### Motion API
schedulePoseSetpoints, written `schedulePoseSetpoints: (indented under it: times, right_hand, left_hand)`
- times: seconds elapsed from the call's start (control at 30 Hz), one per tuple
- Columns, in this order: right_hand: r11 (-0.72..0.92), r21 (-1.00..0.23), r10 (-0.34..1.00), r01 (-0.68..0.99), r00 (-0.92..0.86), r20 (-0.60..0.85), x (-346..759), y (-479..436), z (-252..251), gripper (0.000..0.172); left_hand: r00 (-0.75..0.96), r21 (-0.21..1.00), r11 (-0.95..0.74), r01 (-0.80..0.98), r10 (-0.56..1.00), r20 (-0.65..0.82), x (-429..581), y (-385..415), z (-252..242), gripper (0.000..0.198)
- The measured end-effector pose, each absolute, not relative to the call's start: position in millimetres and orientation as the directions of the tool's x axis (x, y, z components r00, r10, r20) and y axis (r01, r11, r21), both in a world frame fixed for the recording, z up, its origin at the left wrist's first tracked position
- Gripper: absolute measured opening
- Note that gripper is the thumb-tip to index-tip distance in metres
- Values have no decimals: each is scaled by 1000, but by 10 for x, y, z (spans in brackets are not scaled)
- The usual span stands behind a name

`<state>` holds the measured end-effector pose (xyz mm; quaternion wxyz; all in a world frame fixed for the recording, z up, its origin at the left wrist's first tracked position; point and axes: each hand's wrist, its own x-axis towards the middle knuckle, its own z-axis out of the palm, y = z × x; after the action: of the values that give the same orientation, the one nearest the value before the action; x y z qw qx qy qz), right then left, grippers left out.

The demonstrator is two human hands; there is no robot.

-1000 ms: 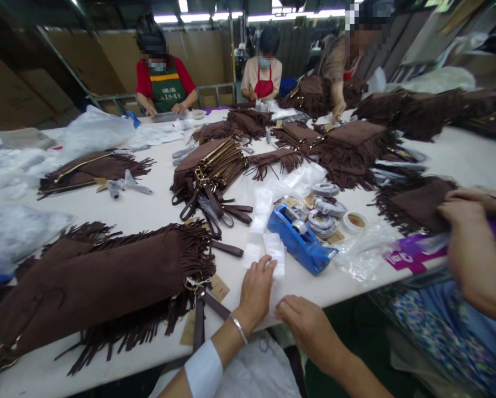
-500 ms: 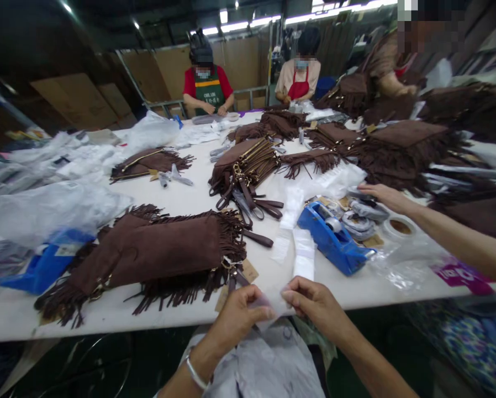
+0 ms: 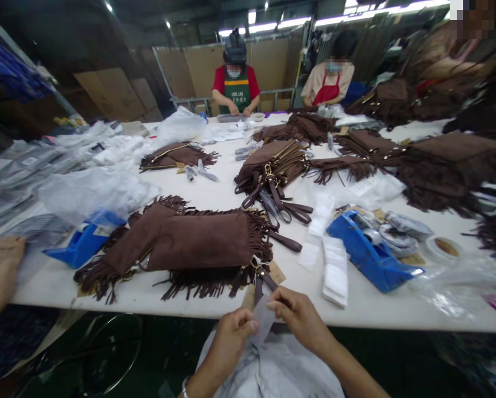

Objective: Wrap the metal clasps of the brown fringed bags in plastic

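Note:
A small translucent plastic sleeve [image 3: 265, 320] is pinched between my two hands at the table's front edge. My left hand [image 3: 233, 338] is closed on its left side, and the fingertips of my right hand [image 3: 300, 318] grip its upper right. Just behind the sleeve, the dark wrist strap [image 3: 268, 281] of a brown fringed bag [image 3: 202, 240] reaches toward my fingers; whether it enters the sleeve I cannot tell. A brown card tag [image 3: 278, 272] lies by the strap. To the right is a stack of small white plastic sleeves [image 3: 335, 273].
Blue tape dispensers stand right [image 3: 366, 251] and left [image 3: 84, 237]. More fringed bags [image 3: 273, 163] are piled mid-table, with a tape roll [image 3: 442, 247] at right. Another person's hand [image 3: 1, 262] rests at the left edge. Co-workers [image 3: 236, 83] sit across the table.
The view has swung left, so the table appears shifted right. The other person's hand at right has left the view, and one shows at left. My hands still pinch the sleeve, now more upright.

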<state>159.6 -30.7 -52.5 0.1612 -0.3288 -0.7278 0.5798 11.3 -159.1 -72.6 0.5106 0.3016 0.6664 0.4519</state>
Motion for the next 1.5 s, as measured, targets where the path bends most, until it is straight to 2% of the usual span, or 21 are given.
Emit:
schedulePoseSetpoints:
  times: [0.07,0.13,0.27,0.4,0.5,0.57,0.63,0.73,0.83,0.93,1.03,1.1,1.27,1.37,1.5]
  right_hand:
    - [102,-948,645,302,-745,-168,1470,-357,-503,17]
    - [109,-938,626,328,-756,-192,1356,-388,-493,18]
    - [181,-914,601,364,-776,-190,1160,-410,-509,22]
    - [247,-893,611,377,-776,-158,1015,-430,-548,29]
    - [256,-892,592,374,-790,-161,947,-466,-575,25]
    - [244,-896,569,372,-803,-178,907,-499,-576,21]
    - [239,-897,548,373,-814,-192,866,-535,-565,18]
    - [233,-898,530,372,-823,-204,813,-579,-567,18]
    - [161,-897,588,412,-770,-248,799,-566,-645,24]
    - [-34,-895,684,445,-643,-345,784,-494,-774,29]
    - [-197,-875,727,442,-533,-433,691,-440,-865,36]
    - [-211,-862,741,461,-499,-449,588,-437,-886,39]
    - [-121,-851,795,512,-463,-392,407,-452,-890,38]
    - [-227,-869,754,440,-485,-443,423,-433,-869,36]
    - [-418,-851,607,319,-599,-523,480,-423,-798,39]
  left_hand:
    - [-296,883,420,-209,833,-467,33,-1687,-810,24]
    - [-303,870,431,-239,818,-488,-46,-1765,-844,27]
    - [-374,906,419,-52,833,-407,-181,-1887,-747,26]
    - [-398,903,415,107,850,-344,-282,-1984,-650,36]
    - [-336,911,413,8,859,-387,-338,-2020,-694,39]
    - [-316,912,398,-103,856,-409,-361,-2004,-739,29]
    - [-353,912,372,-173,841,-410,-373,-1956,-758,21]
    - [-441,908,369,-200,793,-419,-380,-1868,-745,18]
    - [-485,902,390,-188,761,-430,-403,-1845,-760,23]
    - [-481,905,390,-170,769,-422,-448,-1904,-840,22]
    - [-495,909,396,-133,767,-407,-489,-1978,-916,24]
    - [-504,909,406,-93,768,-395,-511,-2011,-928,23]
    - [-506,917,400,15,794,-338,-605,-2043,-832,19]
    - [-521,950,311,-32,806,-281,-688,-1997,-757,18]
    - [-549,971,182,-154,801,-237,-717,-1823,-719,19]
